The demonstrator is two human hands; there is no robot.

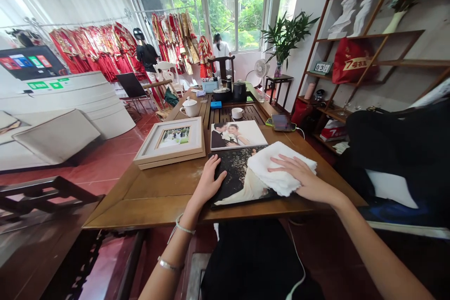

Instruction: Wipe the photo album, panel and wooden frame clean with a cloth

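Observation:
A dark photo panel (234,173) with a pale gown printed on it lies flat near the front edge of the wooden table (168,197). My left hand (211,180) rests on the panel's left edge, its fingers apart and holding nothing. On the panel's right part lies a folded white towel (269,161), which hides much of the picture. My right hand (293,173) presses flat on this towel with its fingers spread. Just behind the panel is a second photo panel (242,137) showing a couple. To the left sit stacked pale wooden picture frames (151,143).
Beyond the panels stand a white cup (237,113), a lidded white teapot (190,107) and a dark kettle (239,90). A phone (283,123) with a cable lies at the table's right edge. Two people are at the back near racks of red garments (94,49).

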